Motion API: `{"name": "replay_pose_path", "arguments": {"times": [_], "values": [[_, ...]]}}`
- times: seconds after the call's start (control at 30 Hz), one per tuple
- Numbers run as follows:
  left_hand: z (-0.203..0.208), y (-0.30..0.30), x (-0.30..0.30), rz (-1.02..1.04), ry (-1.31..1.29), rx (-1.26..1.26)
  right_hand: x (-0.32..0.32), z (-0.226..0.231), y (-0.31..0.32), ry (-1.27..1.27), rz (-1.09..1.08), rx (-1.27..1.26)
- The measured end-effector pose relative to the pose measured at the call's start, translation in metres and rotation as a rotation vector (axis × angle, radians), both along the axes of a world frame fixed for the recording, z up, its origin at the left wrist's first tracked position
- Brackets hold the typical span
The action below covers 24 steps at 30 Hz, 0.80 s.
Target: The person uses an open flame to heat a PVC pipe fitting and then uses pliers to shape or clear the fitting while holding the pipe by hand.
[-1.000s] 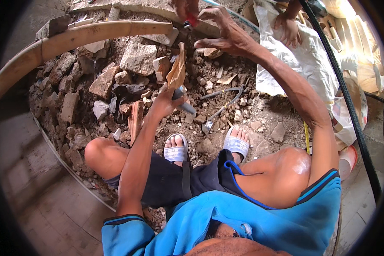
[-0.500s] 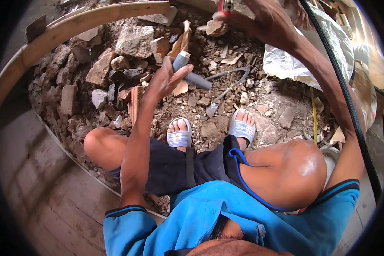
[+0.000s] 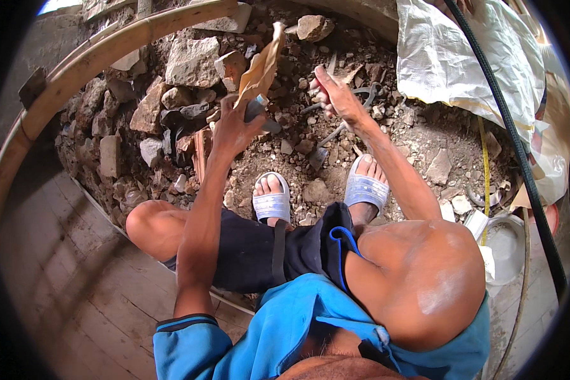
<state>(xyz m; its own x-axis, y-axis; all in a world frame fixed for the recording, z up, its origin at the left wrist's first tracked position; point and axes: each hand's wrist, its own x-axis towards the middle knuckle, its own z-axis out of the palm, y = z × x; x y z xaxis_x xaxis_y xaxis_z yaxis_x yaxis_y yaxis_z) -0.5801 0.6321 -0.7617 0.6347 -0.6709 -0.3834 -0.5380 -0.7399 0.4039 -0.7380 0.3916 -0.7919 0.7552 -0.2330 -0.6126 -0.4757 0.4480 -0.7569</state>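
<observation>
With the left hand (image 3: 234, 126) clamped on a grey tool handle (image 3: 259, 114) and a brown paper scrap (image 3: 261, 63) above the rubble heap (image 3: 190, 95), the right hand (image 3: 335, 95), pinched on a thin metal piece (image 3: 330, 63) just right of that scrap, does best to grip firmly and work slowly over the loose stones

Bright daylight from upper right — white sack (image 3: 462, 57) near blown out, sheen on bare knee (image 3: 424, 278). Left plank floor (image 3: 63, 278) in dim shadow. Strong fisheye bend at rim, black vignette corners — centre sharp, edges soft.
</observation>
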Motion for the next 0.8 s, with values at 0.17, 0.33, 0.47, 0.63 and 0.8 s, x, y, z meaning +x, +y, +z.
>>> {"name": "replay_pose_path", "arguments": {"times": [0.17,0.33,0.47,0.63,0.8], "values": [[-0.036,-0.001,0.018,0.090,0.172,-0.044,-0.003,-0.002,0.004,0.083,-0.122,0.247],[-0.025,-0.013,0.017,0.207,0.378,-0.058,-0.020,-0.012,-0.010,0.122,-0.161,0.249],[0.020,-0.031,0.001,-0.148,-0.109,0.188,-0.026,-0.019,-0.017,0.123,-0.199,0.356],[0.113,-0.020,-0.014,-0.357,-0.265,0.255,-0.020,-0.030,-0.013,0.147,-0.201,0.420],[0.135,-0.008,-0.007,-0.528,-0.386,0.403,-0.020,-0.026,-0.005,0.135,-0.251,0.413]]}}
